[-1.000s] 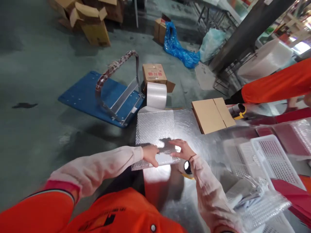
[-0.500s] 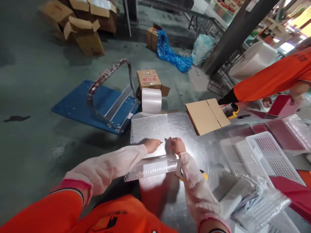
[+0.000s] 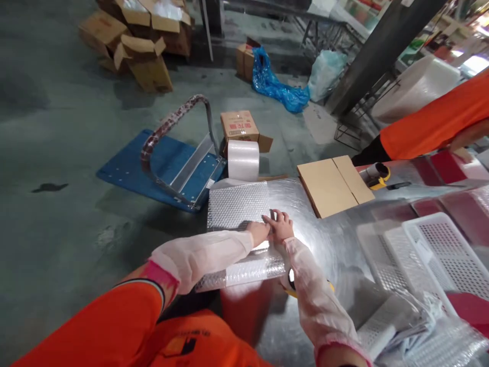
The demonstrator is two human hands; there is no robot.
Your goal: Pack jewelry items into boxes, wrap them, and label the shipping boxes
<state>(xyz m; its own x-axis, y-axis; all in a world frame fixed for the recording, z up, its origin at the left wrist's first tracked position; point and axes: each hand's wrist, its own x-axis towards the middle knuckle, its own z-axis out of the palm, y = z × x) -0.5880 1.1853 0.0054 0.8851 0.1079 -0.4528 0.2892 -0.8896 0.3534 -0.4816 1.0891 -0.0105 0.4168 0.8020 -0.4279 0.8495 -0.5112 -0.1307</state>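
Note:
A sheet of clear bubble wrap [image 3: 239, 206] lies on the metal table, its near end folded into a flat layered roll [image 3: 244, 270] close to my body. My left hand [image 3: 259, 233] is closed at the right part of the sheet, its fingertips hidden against my other hand; what it pinches cannot be made out. My right hand [image 3: 281, 228] rests with fingers spread on the sheet's right edge, touching the left fingers. Under my right forearm a tape dispenser with yellow parts [image 3: 292, 292] is partly hidden.
Flat cardboard [image 3: 332, 186] and another tape dispenser [image 3: 376, 176] lie at the table's far side. White perforated baskets [image 3: 445, 250] stand right. Beyond the table are a bubble wrap roll [image 3: 243, 160], a blue trolley [image 3: 160, 168] and a carton [image 3: 240, 125]. A co-worker in orange [image 3: 435, 122] stands right.
My left hand has slid right along the bubble wrap until it meets my right hand. The right fingers have spread out. The view has shifted slightly.

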